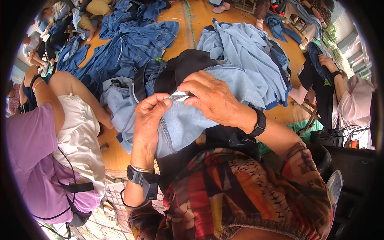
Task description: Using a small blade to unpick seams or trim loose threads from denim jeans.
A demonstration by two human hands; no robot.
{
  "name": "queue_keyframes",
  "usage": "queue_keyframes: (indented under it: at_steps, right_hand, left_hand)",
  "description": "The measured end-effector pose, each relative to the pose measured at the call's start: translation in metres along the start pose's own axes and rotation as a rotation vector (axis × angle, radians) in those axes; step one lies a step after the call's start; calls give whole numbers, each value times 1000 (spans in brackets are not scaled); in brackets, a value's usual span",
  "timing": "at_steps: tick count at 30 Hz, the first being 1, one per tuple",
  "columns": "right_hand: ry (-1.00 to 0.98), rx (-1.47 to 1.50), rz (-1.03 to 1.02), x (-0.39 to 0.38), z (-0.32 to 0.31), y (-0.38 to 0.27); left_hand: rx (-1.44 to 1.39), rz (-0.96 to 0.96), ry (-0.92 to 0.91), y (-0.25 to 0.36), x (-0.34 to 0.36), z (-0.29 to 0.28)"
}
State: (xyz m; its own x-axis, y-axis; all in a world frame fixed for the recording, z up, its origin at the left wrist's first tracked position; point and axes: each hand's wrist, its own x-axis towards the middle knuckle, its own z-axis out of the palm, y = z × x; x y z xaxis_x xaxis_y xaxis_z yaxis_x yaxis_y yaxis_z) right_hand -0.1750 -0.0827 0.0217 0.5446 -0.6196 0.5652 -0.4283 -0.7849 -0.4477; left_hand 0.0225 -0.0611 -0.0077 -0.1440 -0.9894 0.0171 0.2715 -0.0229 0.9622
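A light blue denim garment [188, 120] lies over my lap, bunched up toward my chest. My left hand [150, 116] pinches a fold of that denim between thumb and fingers. My right hand [210, 98] is closed around a small metal thread snipper [180, 96], whose tip sits at the fold just beside my left fingertips. A dark garment [184, 66] lies under and behind the light denim. Both wrists wear black bands.
Piles of blue denim [128, 44] and pale blue clothes [244, 52] cover the wooden floor [180, 24] ahead. A person in a purple top [28, 160] sits close on my left. Another person's hand [328, 62] and pink sleeve are at the right.
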Motion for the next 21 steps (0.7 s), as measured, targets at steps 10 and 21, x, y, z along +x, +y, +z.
queue_keyframes:
  at_steps: [10,21]
  right_hand:
    - [65,107,-50,1,12,8]
    - [294,540,347,-13,-47,6]
  left_hand:
    - [-60,-55,-17,0,-1,-5]
    - [229,108,163,5,-3,1]
